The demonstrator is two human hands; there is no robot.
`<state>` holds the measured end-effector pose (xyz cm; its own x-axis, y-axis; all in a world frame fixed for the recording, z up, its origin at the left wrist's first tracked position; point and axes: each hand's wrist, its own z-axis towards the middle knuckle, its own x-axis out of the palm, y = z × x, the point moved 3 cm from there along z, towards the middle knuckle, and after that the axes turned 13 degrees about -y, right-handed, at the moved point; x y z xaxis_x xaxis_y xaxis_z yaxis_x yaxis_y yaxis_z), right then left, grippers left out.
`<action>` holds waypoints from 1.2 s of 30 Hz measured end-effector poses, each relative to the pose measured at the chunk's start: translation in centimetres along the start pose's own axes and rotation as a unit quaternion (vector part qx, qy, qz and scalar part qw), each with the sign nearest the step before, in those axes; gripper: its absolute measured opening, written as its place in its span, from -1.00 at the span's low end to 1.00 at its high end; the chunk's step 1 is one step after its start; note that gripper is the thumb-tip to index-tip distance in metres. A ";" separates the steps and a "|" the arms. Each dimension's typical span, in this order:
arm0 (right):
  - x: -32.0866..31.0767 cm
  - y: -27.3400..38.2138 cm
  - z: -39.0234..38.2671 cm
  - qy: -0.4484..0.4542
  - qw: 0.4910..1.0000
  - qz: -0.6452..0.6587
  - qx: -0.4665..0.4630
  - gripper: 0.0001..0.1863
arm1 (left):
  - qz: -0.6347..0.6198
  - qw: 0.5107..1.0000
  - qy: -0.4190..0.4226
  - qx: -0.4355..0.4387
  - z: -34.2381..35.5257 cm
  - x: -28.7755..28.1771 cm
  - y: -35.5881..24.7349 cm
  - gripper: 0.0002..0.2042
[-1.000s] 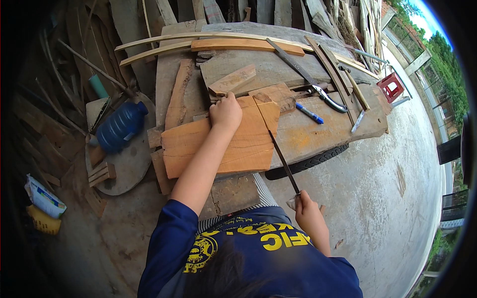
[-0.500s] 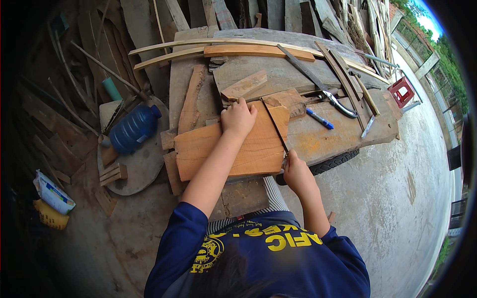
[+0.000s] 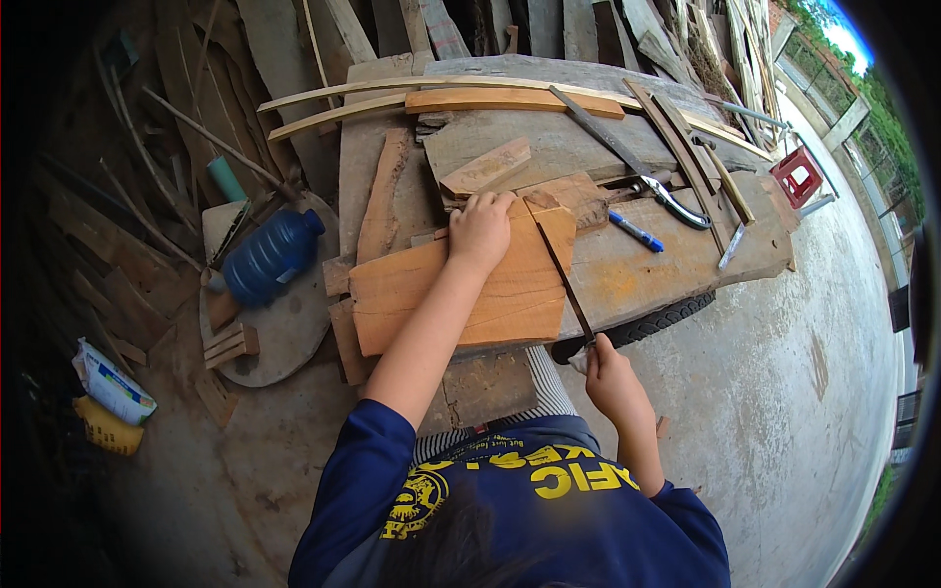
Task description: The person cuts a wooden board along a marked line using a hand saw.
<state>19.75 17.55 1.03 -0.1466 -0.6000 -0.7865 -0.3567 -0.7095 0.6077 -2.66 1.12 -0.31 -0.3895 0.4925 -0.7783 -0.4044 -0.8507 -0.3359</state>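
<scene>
A light orange-brown wooden board (image 3: pixel 461 304) lies at the near edge of a rough plank worktop. My left hand (image 3: pixel 480 232) grips it near its far edge, with the fingers bent over that side. In my right hand (image 3: pixel 619 387) is the handle of a hand saw, mostly hidden by the fingers. The saw's narrow dark blade (image 3: pixel 565 274) lies across the board's right end, pointing away from me. Just beyond the board sits a small wood block (image 3: pixel 487 169), with another wood offcut (image 3: pixel 578 201) by its far right corner.
A second saw (image 3: pixel 627 152), a blue marker (image 3: pixel 635 231) and long wood strips (image 3: pixel 515 101) lie on the worktop (image 3: pixel 686 235). To the left stands a round slab (image 3: pixel 284 358) bearing a blue water jug (image 3: pixel 272 257). A red crate (image 3: pixel 796 178) is at far right.
My right hand has drawn the saw back toward me and slightly right. My left hand stays on the board.
</scene>
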 end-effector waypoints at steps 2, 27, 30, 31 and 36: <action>2.0 1.1 2.5 -0.011 1.000 0.007 -0.018 -0.83 | -0.002 1.000 0.003 0.003 -0.3 0.2 0.3 -0.75; 2.0 2.8 4.3 -0.010 0.999 0.018 -0.027 -0.80 | 0.011 0.990 0.083 0.112 0.9 -0.6 -1.5 -0.53; 1.2 3.4 4.3 0.000 1.000 -0.011 -0.024 -0.81 | 0.010 0.990 0.065 0.124 0.5 -0.3 -1.2 -0.53; 1.1 3.5 4.4 0.001 1.000 -0.012 -0.023 -0.81 | 0.009 0.990 0.065 0.123 0.5 -0.2 -1.1 -0.53; 0.6 4.0 4.5 0.014 0.997 -0.065 -0.042 -0.81 | -0.025 0.987 -0.007 0.159 0.3 0.1 -0.7 -0.62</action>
<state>14.08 15.99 2.47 -0.0775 -0.5095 -0.8570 -0.2916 -0.8104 0.5081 -2.69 1.86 0.04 -0.3725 0.5365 -0.7572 -0.6619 -0.7255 -0.1884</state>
